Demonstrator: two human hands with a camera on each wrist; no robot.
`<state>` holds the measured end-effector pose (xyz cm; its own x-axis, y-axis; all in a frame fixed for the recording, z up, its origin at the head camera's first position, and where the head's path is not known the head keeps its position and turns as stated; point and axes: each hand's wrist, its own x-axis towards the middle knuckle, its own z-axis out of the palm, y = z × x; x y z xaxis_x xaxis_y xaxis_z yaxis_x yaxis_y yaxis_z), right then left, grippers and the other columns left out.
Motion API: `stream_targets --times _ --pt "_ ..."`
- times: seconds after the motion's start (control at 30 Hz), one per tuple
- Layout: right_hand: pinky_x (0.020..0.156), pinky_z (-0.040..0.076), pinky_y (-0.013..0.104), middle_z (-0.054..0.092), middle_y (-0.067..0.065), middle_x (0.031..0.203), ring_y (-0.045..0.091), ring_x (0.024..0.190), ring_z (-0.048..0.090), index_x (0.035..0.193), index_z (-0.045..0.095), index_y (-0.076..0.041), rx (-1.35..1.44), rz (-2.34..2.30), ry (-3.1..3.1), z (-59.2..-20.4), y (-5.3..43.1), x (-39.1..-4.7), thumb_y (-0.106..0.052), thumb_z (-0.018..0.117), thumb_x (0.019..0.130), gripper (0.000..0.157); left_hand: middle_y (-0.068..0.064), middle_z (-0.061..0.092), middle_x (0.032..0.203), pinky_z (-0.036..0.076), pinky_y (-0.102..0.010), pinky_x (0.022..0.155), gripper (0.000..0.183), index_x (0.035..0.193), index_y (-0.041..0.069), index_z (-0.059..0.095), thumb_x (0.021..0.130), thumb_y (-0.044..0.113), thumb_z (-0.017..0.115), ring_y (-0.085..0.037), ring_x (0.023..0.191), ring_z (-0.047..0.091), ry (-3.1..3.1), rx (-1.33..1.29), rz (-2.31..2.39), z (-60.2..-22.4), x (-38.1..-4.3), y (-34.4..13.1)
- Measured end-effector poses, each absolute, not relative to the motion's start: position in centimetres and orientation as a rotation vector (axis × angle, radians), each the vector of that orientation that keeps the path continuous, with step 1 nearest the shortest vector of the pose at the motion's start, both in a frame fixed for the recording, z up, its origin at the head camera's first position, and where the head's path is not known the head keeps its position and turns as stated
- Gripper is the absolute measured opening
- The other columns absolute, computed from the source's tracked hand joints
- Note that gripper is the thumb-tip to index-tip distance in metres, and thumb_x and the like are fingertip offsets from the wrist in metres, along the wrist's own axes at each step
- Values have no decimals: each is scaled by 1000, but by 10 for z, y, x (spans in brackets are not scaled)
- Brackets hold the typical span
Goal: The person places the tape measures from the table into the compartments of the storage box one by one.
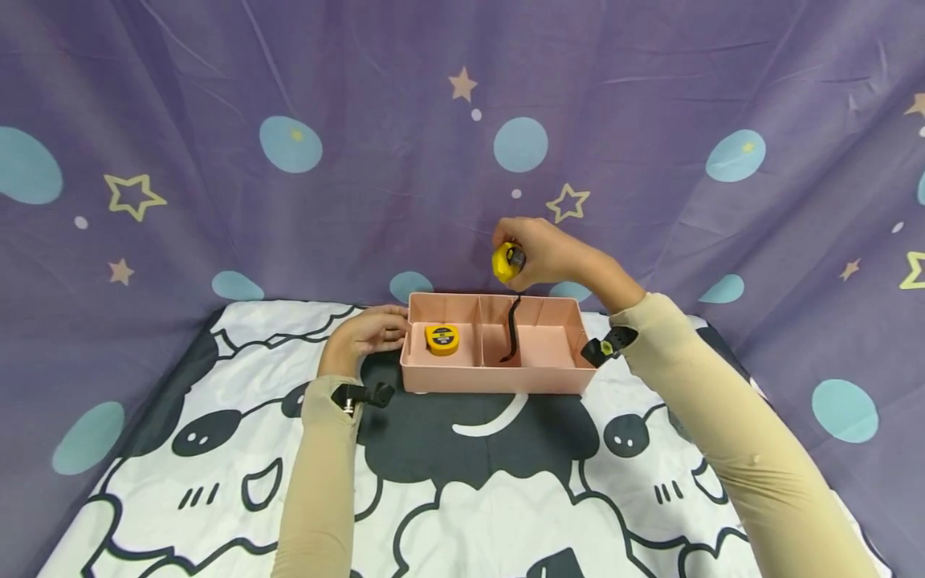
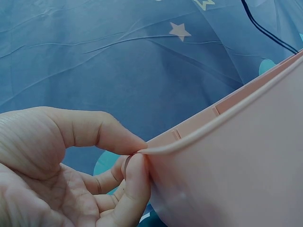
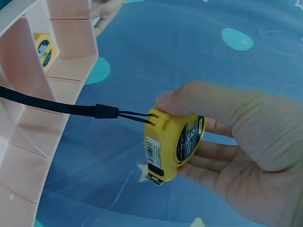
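Note:
My right hand grips a yellow tape measure above the back edge of a pink divided box. From the tape measure a black wrist strap hangs down into the box's middle compartment in the head view. Thumb and index finger of my left hand pinch the box's rim at its left end. A second yellow tape measure lies in the left compartment; the right wrist view shows it too. The right compartment's pink floor is visible.
Beneath the box lies a black and white cartoon-print cloth. A purple curtain with stars and dots hangs close behind the box. Thin dividers split the box into compartments.

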<state>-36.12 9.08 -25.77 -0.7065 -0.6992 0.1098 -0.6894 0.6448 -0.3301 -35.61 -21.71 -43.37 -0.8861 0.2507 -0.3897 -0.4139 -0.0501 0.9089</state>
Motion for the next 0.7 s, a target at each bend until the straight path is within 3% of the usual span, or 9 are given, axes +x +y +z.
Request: stream_targets --times 0.27,0.33,0.43,0.53,0.6,0.67,0.7 --pt "82 55 37 63 9 103 25 94 57 106 61 -4 -1223 -505 2804 -272 85 -365 1 84 68 45 6 67 83 59 -17 66 45 141 -3 42 97 -3 54 -6 74 66 1789 -164 1983 -435 -355 -218" --pt "88 55 40 63 10 103 28 96 58 106 62 -3 -1236 -505 2791 -275 83 -365 3 84 68 45 5 67 83 59 -18 66 46 142 -4 41 97 -3 54 -6 74 66 1788 -164 1984 -435 -354 -218" --pt "102 54 44 64 11 104 34 119 59 107 62 -2 -1225 -492 2771 -279 80 -366 4 84 68 46 5 67 83 59 -18 66 47 142 -4 40 98 -3 53 -6 74 65 1786 -169 1986 -434 -352 -219" --pt "102 55 44 65 11 107 36 122 58 109 62 -3 -1180 -463 2744 -284 76 -367 4 88 68 49 5 67 84 59 -18 68 48 143 -3 40 97 -3 54 -7 77 65 1790 -179 1985 -434 -350 -219" --pt "91 58 40 66 10 108 33 117 60 111 63 -3 -1146 -439 2733 -287 75 -367 3 90 67 52 6 67 84 60 -19 69 48 143 -3 40 97 -3 55 -8 78 66 1796 -181 1980 -434 -349 -219" --pt "82 58 36 66 10 108 27 98 60 112 63 -3 -1130 -424 2720 -289 73 -366 2 91 66 55 6 68 85 60 -19 69 50 145 -3 40 97 -2 55 -8 80 67 1801 -177 1975 -434 -348 -219" --pt "80 58 34 66 10 108 25 96 60 113 63 -4 -1127 -417 2718 -290 73 -366 2 91 66 55 6 68 85 60 -19 69 51 145 -3 40 97 -2 56 -8 80 67 1802 -171 1973 -434 -348 -219"
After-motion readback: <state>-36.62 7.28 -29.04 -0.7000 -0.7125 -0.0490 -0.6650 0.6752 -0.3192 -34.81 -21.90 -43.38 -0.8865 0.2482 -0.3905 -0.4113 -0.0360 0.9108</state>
